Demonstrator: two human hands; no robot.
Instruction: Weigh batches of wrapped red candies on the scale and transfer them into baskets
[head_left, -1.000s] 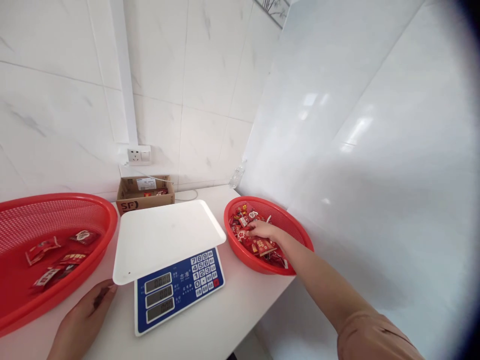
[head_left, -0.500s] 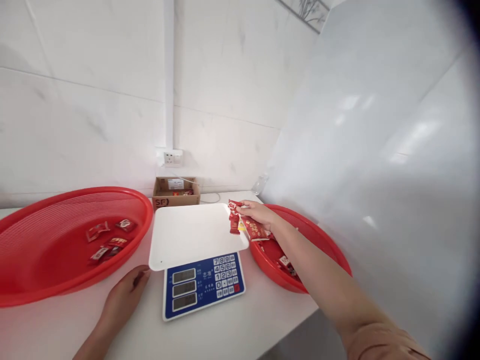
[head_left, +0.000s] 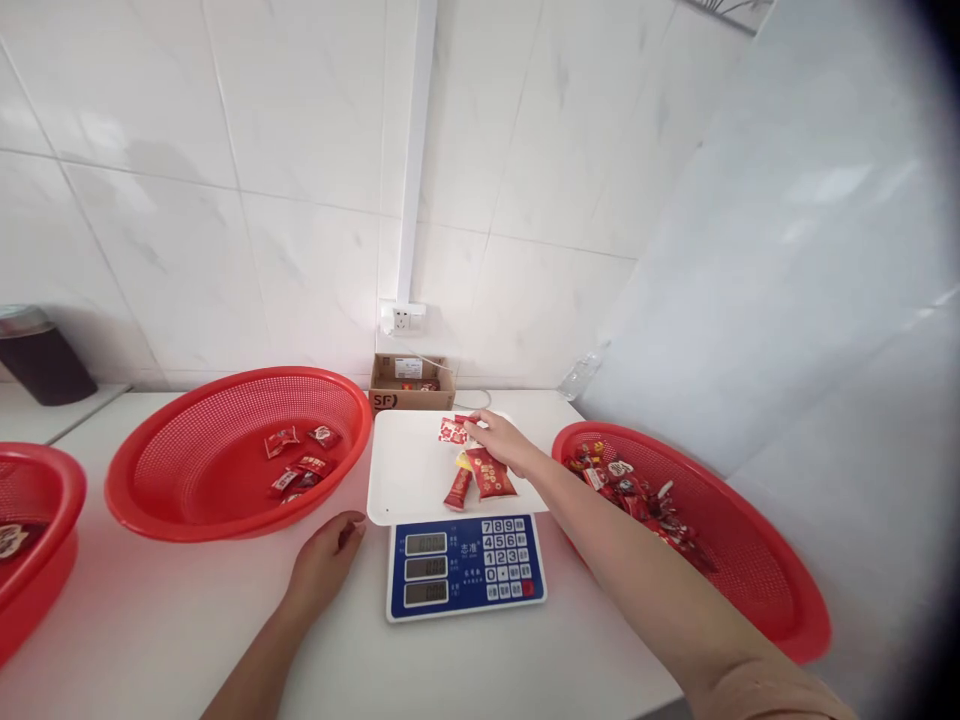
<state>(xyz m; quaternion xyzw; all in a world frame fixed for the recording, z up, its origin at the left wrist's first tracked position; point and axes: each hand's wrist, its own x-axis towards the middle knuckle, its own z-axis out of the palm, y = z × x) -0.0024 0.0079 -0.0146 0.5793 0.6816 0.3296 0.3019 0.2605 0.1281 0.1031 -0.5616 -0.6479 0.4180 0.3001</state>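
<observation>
My right hand (head_left: 504,442) is closed on several small red snack packets (head_left: 493,474) over the white weighing pan (head_left: 405,465). A slim red packet (head_left: 457,488), a yellow one and a white-and-red patterned one (head_left: 452,431) show below and beside the fingers. Whether they touch the pan I cannot tell. In front of the pan sits the scale's blue keypad panel (head_left: 469,562) with its displays. My left hand (head_left: 326,560) rests on the table just left of the scale, fingers curled in, with nothing seen in it.
To the right, a red basket (head_left: 787,610) holds many packets. The red basket (head_left: 142,500) on the left has several, and another red basket (head_left: 64,480) stands at the far left edge. Behind the scale are a cardboard box (head_left: 412,398) and a wall socket (head_left: 403,319).
My right hand has moved with the packets from the pan's right edge, beside the right basket, to over the pan. The view has turned left. My left hand stays beside the scale.
</observation>
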